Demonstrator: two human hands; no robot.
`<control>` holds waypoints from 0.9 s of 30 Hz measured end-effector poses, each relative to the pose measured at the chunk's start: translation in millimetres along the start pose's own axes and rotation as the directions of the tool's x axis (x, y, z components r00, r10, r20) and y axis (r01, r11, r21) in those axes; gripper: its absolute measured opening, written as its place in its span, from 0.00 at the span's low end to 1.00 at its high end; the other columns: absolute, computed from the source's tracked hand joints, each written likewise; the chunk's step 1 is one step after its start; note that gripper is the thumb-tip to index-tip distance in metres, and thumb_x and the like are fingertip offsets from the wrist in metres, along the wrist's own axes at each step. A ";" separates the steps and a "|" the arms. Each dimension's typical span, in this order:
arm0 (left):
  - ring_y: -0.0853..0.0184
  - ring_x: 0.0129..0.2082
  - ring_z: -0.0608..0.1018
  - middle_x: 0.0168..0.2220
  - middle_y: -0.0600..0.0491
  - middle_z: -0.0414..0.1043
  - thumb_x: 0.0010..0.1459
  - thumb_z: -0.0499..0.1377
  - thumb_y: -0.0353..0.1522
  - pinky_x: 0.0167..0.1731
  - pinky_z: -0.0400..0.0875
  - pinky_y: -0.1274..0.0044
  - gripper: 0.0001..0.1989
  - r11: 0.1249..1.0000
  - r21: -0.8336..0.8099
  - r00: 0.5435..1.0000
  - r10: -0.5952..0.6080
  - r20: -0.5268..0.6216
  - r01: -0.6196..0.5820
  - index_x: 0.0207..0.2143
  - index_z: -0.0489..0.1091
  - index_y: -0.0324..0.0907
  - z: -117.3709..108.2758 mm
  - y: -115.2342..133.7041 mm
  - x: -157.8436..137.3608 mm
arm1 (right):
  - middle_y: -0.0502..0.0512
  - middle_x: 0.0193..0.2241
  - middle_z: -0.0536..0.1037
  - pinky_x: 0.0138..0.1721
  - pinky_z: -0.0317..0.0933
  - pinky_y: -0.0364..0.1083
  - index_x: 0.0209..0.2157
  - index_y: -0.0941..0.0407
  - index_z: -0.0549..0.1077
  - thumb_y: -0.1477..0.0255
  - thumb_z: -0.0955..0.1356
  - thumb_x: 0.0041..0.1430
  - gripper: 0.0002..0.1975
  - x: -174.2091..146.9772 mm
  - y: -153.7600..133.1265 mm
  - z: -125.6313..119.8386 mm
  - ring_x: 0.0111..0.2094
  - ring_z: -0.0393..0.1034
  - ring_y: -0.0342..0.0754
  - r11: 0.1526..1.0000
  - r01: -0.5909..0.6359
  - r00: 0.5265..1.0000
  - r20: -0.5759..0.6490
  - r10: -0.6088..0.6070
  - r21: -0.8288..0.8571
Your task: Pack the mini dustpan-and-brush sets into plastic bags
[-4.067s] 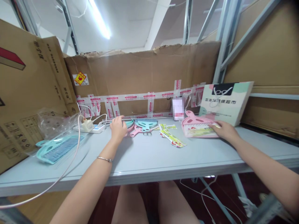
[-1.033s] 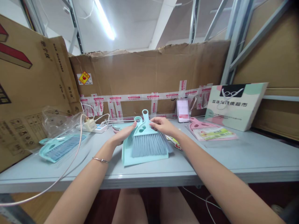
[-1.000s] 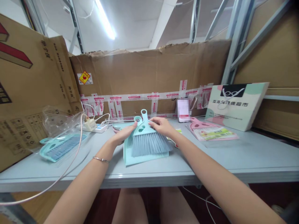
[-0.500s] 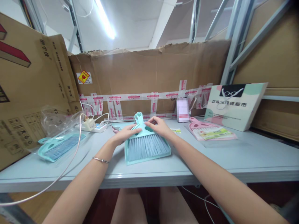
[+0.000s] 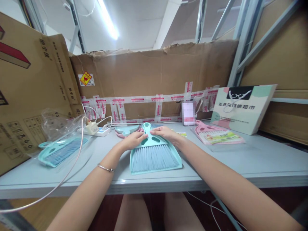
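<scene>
A teal hand brush [image 5: 151,157] with pale blue bristles lies face up on a matching teal dustpan [image 5: 180,163], bristles toward me and handles away. My left hand [image 5: 133,140] is closed on the left side of the stacked pair, its thumb on the brush near the handle base. From the other side, my right hand [image 5: 166,133] grips them, thumb and fingertips at the brush's neck. Its lower fingers are hidden. Behind my left hand lie pink and teal curved pieces [image 5: 126,130], partly covered.
To the left lies a teal brush-and-dustpan set [image 5: 61,152] in clear plastic, near a power strip [image 5: 104,131] and white cable. A pink set [image 5: 214,133], a phone [image 5: 189,114] and a printed box [image 5: 242,110] stand or lie right. A cardboard box [image 5: 144,73] backs the table.
The brush and dustpan have come down flatter and slightly nearer to me and to the right. Both hands moved with them, and the pieces behind show more.
</scene>
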State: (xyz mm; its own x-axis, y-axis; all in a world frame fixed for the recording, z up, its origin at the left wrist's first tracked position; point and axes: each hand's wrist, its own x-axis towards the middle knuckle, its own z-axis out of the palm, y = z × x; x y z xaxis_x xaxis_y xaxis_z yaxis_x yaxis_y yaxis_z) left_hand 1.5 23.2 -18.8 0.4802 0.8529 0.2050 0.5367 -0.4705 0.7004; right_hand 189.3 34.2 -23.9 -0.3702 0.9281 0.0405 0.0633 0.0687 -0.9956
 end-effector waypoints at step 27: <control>0.69 0.24 0.61 0.20 0.58 0.57 0.52 0.49 0.47 0.26 0.53 0.77 0.20 0.991 0.129 0.998 -0.019 -0.058 0.026 0.18 0.60 0.41 -6.0 -5.7 1.9 | 0.58 0.25 0.75 0.34 0.60 0.52 0.16 0.57 0.69 0.62 0.77 0.22 0.19 -23.3 -4.9 -81.1 0.33 0.70 0.58 0.448 -0.439 0.897 -0.406 0.173 -0.779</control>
State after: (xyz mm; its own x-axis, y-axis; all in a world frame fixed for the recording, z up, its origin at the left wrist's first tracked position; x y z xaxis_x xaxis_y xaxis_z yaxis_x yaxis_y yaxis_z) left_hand -4.8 28.8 -18.3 0.4288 0.8733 0.2314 0.6341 -0.4734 0.6114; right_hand 272.8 41.9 -13.1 0.0554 0.9933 -0.1018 0.9127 -0.0917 -0.3981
